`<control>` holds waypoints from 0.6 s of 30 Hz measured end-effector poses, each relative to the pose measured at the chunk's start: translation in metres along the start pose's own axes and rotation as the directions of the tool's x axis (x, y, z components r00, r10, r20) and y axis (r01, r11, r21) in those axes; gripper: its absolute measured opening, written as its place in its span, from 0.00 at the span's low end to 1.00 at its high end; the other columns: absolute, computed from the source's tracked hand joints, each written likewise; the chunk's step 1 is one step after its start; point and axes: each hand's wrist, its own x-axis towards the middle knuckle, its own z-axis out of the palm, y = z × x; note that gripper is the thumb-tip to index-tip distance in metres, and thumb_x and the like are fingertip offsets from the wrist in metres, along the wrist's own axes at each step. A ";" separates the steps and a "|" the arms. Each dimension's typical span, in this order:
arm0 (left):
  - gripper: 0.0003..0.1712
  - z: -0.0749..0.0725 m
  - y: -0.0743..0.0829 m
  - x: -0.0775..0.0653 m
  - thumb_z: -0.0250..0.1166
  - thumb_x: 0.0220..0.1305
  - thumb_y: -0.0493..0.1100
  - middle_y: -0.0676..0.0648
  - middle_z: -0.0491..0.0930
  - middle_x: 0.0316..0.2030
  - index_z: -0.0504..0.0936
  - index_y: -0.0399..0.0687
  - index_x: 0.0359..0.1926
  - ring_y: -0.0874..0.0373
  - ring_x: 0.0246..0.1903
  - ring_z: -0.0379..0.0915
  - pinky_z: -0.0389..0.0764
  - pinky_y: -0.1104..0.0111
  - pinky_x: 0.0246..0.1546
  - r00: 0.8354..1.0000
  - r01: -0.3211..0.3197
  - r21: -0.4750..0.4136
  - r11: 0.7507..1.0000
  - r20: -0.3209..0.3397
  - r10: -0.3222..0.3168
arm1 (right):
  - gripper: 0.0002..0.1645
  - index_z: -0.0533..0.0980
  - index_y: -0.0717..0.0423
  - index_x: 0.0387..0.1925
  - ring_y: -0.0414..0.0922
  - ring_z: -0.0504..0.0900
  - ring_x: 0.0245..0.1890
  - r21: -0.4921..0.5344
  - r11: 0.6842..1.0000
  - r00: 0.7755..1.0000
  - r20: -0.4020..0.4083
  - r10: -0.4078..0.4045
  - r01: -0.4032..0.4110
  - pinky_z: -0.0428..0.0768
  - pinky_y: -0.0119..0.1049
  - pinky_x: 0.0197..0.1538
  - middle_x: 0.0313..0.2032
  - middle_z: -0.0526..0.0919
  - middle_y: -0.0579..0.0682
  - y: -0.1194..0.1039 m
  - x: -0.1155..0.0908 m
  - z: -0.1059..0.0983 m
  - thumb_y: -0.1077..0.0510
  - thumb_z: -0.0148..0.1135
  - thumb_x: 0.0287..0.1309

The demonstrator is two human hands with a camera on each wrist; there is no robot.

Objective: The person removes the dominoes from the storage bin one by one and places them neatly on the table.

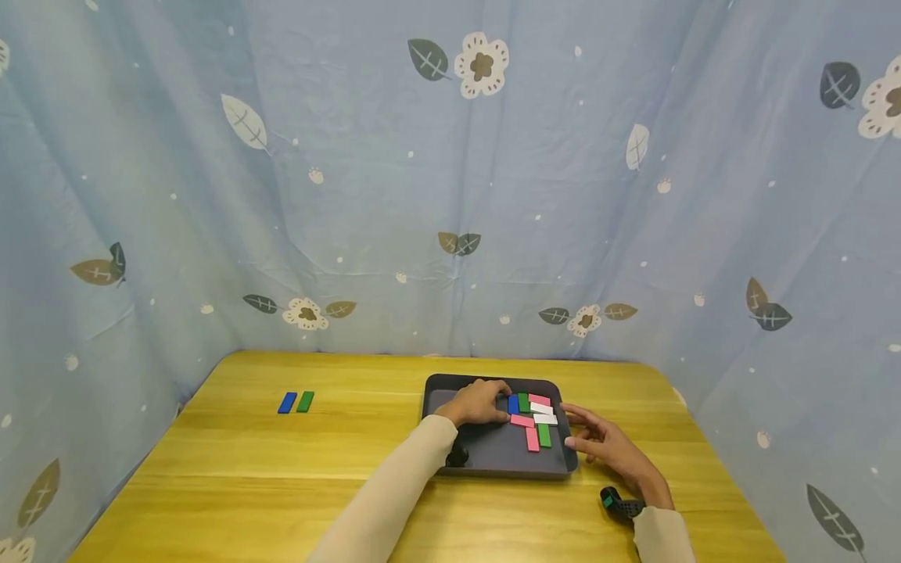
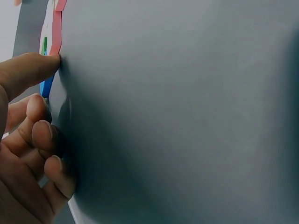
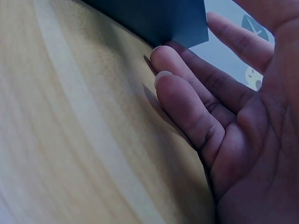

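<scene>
- The left hand (image 1: 480, 402) rests inside a dark grey tray (image 1: 486, 455), a shallow rounded-corner rectangle with a smooth matte floor and a low raised rim.
- Its fingers (image 2: 44, 133) are curled together with the tips pressed on the tray floor; the thumb touches the end of a flat pink tile (image 1: 522, 421), and the fingers reach a blue tile (image 1: 513, 404).
- The tiles lie clustered in the tray's far right part: thin, flat, hard-edged rectangles in blue, green (image 1: 524, 402), pink and white (image 1: 544, 418), some overlapping at angles.
- The right hand (image 1: 611, 450) lies outside the tray at its right rim, fingers (image 3: 187, 109) straight and slightly spread, holding nothing; two fingertips touch the tabletop (image 1: 281, 461) just beside the tray's corner.
- The tabletop is glossy yellow wood with a streaked grain.
- Two more tiles, one blue (image 1: 286, 403) and one green (image 1: 305, 402), lie side by side well apart to the left.
- A soft, creased light-blue curtain (image 1: 352, 195) printed with leaves and flowers hangs behind.
</scene>
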 end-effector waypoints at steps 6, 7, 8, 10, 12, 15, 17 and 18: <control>0.27 0.000 0.001 0.000 0.69 0.58 0.53 0.54 0.77 0.31 0.77 0.52 0.57 0.62 0.29 0.71 0.74 0.67 0.38 1.000 0.006 0.039 0.999 -0.017 -0.005 | 0.39 0.61 0.36 0.70 0.55 0.76 0.40 -0.001 1.000 1.000 -0.010 0.002 -0.002 0.77 0.41 0.33 0.63 0.68 0.54 0.000 0.001 0.000 0.53 0.65 0.59; 0.26 0.001 0.001 -0.001 0.68 0.58 0.54 0.53 0.78 0.33 0.77 0.52 0.57 0.62 0.31 0.72 0.74 0.66 0.40 1.000 0.005 0.045 0.999 -0.022 -0.004 | 0.39 0.61 0.36 0.70 0.55 0.76 0.40 0.000 1.000 1.000 -0.011 0.002 -0.002 0.77 0.41 0.33 0.63 0.68 0.54 0.000 0.001 0.000 0.53 0.65 0.59; 0.26 0.001 0.001 -0.001 0.68 0.59 0.54 0.53 0.79 0.36 0.77 0.52 0.56 0.62 0.32 0.72 0.75 0.65 0.41 1.000 0.003 0.051 0.999 -0.027 -0.001 | 0.39 0.61 0.36 0.70 0.55 0.76 0.40 0.000 1.000 1.000 -0.011 0.001 -0.001 0.77 0.41 0.33 0.63 0.68 0.54 0.000 0.001 0.000 0.53 0.65 0.59; 0.25 0.002 0.000 0.000 0.68 0.59 0.54 0.52 0.80 0.38 0.78 0.53 0.56 0.62 0.33 0.72 0.75 0.64 0.42 0.999 0.001 0.057 0.998 -0.033 0.000 | 0.38 0.61 0.34 0.69 0.55 0.76 0.40 -0.001 1.000 1.000 -0.009 0.005 -0.005 0.77 0.40 0.34 0.63 0.68 0.53 0.001 0.000 0.000 0.52 0.65 0.60; 0.25 0.003 -0.001 0.000 0.68 0.59 0.54 0.53 0.79 0.35 0.78 0.52 0.56 0.62 0.31 0.72 0.74 0.65 0.40 1.000 0.000 0.055 0.999 -0.031 0.001 | 0.38 0.61 0.33 0.69 0.55 0.76 0.40 0.002 1.000 1.000 -0.009 0.009 -0.009 0.77 0.40 0.34 0.63 0.69 0.52 0.001 0.000 0.001 0.52 0.65 0.60; 0.26 0.003 -0.002 0.000 0.69 0.58 0.54 0.55 0.76 0.27 0.77 0.51 0.56 0.63 0.26 0.70 0.73 0.67 0.36 1.000 0.001 0.041 0.999 -0.027 0.000 | 0.38 0.61 0.33 0.69 0.55 0.75 0.40 0.009 1.000 1.000 -0.012 0.010 -0.010 0.77 0.40 0.33 0.63 0.68 0.52 0.001 0.000 0.001 0.52 0.65 0.60; 0.28 0.002 -0.001 0.000 0.69 0.57 0.55 0.56 0.73 0.24 0.77 0.51 0.57 0.63 0.25 0.69 0.73 0.67 0.36 1.000 0.001 0.038 0.999 -0.023 0.000 | 0.39 0.61 0.34 0.70 0.55 0.75 0.40 0.011 1.000 1.000 -0.012 0.009 -0.009 0.77 0.40 0.33 0.63 0.68 0.53 0.001 0.000 0.000 0.52 0.65 0.60; 0.28 0.002 -0.001 0.000 0.70 0.57 0.55 0.57 0.73 0.24 0.77 0.51 0.57 0.64 0.24 0.69 0.73 0.67 0.36 1.000 0.001 0.037 0.999 -0.023 -0.001 | 0.39 0.60 0.34 0.70 0.55 0.75 0.41 0.011 1.000 1.000 -0.012 0.009 -0.009 0.77 0.41 0.33 0.63 0.68 0.53 0.001 0.001 0.000 0.52 0.65 0.60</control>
